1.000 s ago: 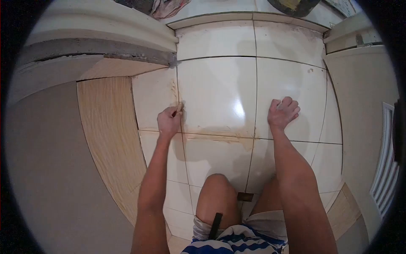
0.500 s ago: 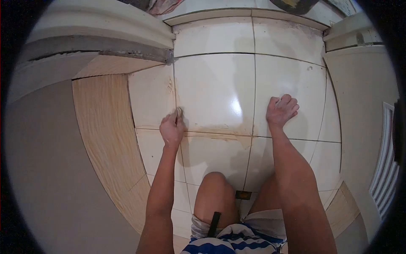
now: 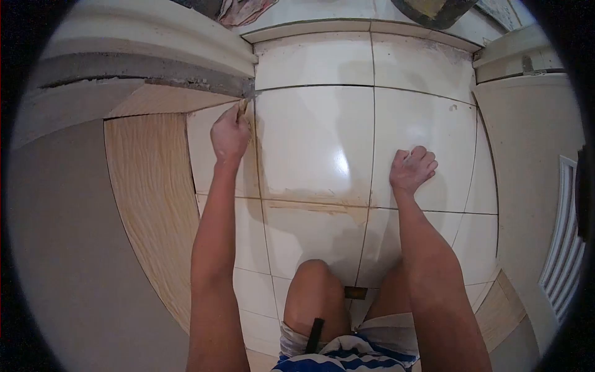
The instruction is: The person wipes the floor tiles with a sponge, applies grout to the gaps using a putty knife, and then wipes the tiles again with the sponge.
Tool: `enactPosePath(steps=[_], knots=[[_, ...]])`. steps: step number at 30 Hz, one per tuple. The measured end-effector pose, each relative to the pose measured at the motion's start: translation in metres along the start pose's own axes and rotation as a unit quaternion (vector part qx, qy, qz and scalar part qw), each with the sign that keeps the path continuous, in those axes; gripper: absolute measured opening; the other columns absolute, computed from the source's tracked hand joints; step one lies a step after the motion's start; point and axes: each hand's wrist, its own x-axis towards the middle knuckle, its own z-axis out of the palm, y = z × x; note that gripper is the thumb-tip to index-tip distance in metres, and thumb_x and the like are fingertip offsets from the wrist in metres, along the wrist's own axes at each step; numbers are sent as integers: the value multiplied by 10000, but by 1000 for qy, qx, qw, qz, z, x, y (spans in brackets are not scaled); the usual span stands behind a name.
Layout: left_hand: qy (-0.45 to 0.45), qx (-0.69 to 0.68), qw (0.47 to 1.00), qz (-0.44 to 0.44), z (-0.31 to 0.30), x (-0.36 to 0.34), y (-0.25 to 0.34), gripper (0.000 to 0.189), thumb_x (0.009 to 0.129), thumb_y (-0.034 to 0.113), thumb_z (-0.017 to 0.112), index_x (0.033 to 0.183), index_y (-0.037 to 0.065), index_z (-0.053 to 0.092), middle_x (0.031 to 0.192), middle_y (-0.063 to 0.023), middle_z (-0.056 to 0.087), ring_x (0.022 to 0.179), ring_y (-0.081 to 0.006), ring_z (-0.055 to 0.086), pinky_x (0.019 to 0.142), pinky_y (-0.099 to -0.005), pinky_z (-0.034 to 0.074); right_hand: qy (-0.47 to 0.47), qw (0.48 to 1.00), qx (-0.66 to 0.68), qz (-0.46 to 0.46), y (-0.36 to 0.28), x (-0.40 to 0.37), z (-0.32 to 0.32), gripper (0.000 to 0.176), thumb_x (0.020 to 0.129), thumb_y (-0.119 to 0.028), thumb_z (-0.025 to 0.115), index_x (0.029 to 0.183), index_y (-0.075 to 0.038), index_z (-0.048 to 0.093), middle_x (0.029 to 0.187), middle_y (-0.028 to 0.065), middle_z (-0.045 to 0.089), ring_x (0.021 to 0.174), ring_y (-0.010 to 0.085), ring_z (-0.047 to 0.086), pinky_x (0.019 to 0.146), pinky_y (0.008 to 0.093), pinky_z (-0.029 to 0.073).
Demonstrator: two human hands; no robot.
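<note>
My left hand (image 3: 230, 136) is closed, its fingertips pinching a small tan piece (image 3: 242, 107), mostly covered by the fingers. It works at the left edge of the tiled floor (image 3: 313, 136), close to the base of the door frame. Tan paste smears (image 3: 322, 206) run along the joint between two rows of glossy cream tiles. On the right, my right hand (image 3: 414, 169) rests on a tile with fingers curled in, a whitish patch showing between thumb and fingers; I cannot tell what it holds.
Wood-patterned tiles (image 3: 152, 186) line the left wall. A raised sill (image 3: 310, 28) crosses the far end, with a crumpled cloth (image 3: 245, 11) and a dark container (image 3: 431, 11) beyond it. At right stands a door panel (image 3: 527, 142) with a louvred vent (image 3: 558, 229). A small drain (image 3: 355, 292) lies between my knees.
My left hand has moved forward and slightly left along the tile joint, up to the door frame's base, still pinching the small piece. The right hand stays on its tile.
</note>
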Motion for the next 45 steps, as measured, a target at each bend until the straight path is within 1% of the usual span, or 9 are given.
enactPosePath(steps=[9,15,18,21,25,29,31,40,45], knots=[[32,158,986,34,55,-35,26,247,817,106,573,1042,83,672,956,-147,686,896,-336,631,791,-408,519,5,1000,-1,-8,1,0,0,241,789,-260,544,919,-64,494,983,134,447,920,326,424,770,468,355],[-157,84,983,41,-3,-42,-22,232,811,131,614,1019,52,680,819,-164,679,765,-360,631,738,-434,514,17,1000,-1,-7,-1,0,-1,229,791,-263,548,890,-68,482,961,128,437,897,316,419,744,469,351],[-214,-33,975,-39,-25,-47,-36,251,816,143,644,1030,14,670,782,-155,665,725,-219,656,701,-328,509,11,1000,-5,-6,-3,1,-5,226,795,-265,546,881,-69,475,956,126,433,896,313,417,745,469,352],[-132,-122,981,-67,-25,-43,-39,218,814,146,633,987,17,661,828,-189,671,746,-345,652,698,-416,508,0,1000,-13,-3,-4,1,-7,221,804,-267,541,899,-75,487,970,126,445,916,314,426,766,465,364],[-2,-62,998,24,-12,-4,-12,200,840,113,593,1016,43,659,847,-188,674,733,-368,634,686,-444,512,4,1000,-7,-2,-2,0,-2,215,812,-264,537,916,-80,500,983,125,457,938,320,435,787,465,373],[-6,110,993,49,28,3,7,222,838,101,568,1040,60,650,879,-174,680,767,-369,612,707,-450,505,17,1000,-15,-15,-3,0,0,225,800,-256,544,895,-65,474,965,134,436,900,318,420,745,466,351],[111,83,975,171,56,-24,2,246,828,92,551,1056,74,640,896,-160,682,814,-355,597,737,-437,494,23,1000,11,-17,-1,0,-1,229,805,-262,541,901,-65,473,973,129,435,905,313,417,754,465,348],[-146,78,986,18,-1,-53,-6,194,815,82,558,991,56,635,845,-180,663,783,-376,591,736,-481,497,1,1000,-10,-6,0,0,-3,234,809,-267,542,907,-67,471,966,128,434,906,304,414,768,466,353],[-26,87,993,77,15,4,-10,235,826,77,546,1035,60,652,884,-174,671,781,-380,596,735,-499,496,20,1000,-2,-15,1,-1,0,225,803,-259,539,906,-72,467,957,128,432,898,312,419,752,466,361]])
